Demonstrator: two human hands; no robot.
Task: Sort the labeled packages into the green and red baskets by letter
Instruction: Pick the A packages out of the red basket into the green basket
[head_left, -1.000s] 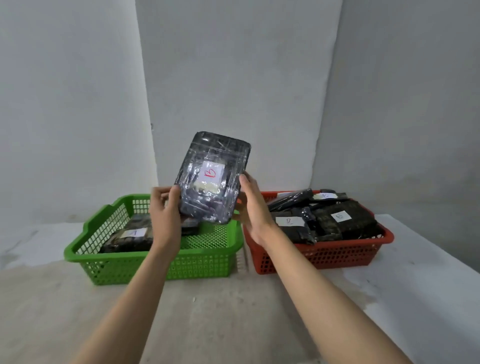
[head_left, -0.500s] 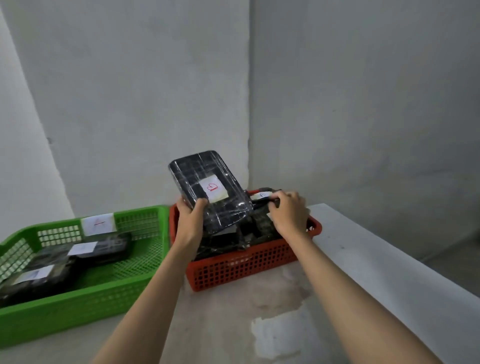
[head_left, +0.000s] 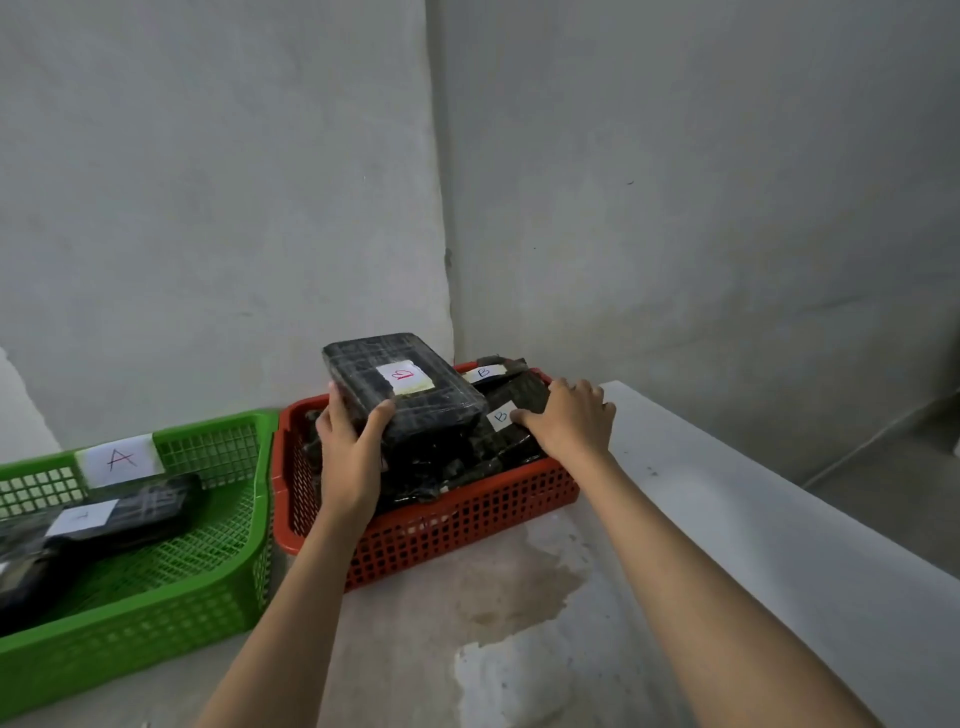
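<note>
My left hand (head_left: 353, 447) grips the near corner of a black wrapped package (head_left: 415, 402) with a white label marked B in red. The package sits tilted on top of the pile in the red basket (head_left: 467, 519). My right hand (head_left: 569, 421) lies on another dark package (head_left: 511, 431) labeled B at the basket's right side, fingers curled over its edge. More B-labeled packages (head_left: 493, 370) fill the red basket. The green basket (head_left: 156, 618) on the left carries a white card marked A (head_left: 120, 460) and holds dark packages (head_left: 119, 514).
Both baskets stand side by side on a pale, stained table (head_left: 519, 623). The table's right edge (head_left: 779, 493) runs diagonally with floor beyond it. Grey walls meet in a corner behind the red basket.
The view turned right, toward the red basket. My left hand carried the B package from above the green basket down onto the red basket's pile. My right hand let it go and moved onto another package.
</note>
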